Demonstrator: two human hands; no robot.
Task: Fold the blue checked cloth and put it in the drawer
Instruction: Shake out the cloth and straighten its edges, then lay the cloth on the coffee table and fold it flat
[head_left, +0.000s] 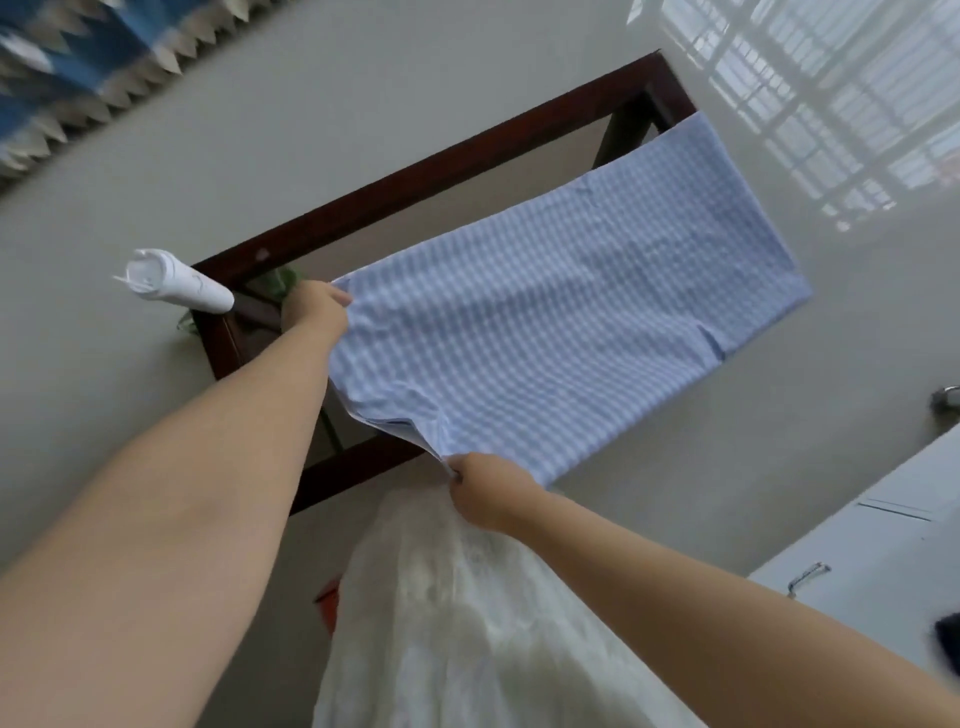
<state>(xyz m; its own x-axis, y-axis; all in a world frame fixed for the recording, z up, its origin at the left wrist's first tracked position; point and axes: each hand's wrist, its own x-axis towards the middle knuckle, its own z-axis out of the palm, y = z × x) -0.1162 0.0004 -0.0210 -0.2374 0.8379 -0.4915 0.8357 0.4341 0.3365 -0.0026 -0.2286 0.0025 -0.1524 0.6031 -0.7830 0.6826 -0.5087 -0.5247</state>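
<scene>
The blue checked cloth (561, 306) lies folded in layers and spread flat across a dark wooden-framed glass table (415, 171), its far end hanging past the table's edge. My left hand (317, 306) pinches the cloth's near left corner. My right hand (485, 488) grips the near right corner, where several layered edges meet. A white drawer unit with a metal handle (808, 574) stands at the lower right; its drawer looks closed.
A white cup with a lid (171, 283) stands on the table's left corner, beside something green under the glass. White garment fabric (467, 623) hangs below my hands. A blue patterned rug (67, 57) lies on the floor at the upper left.
</scene>
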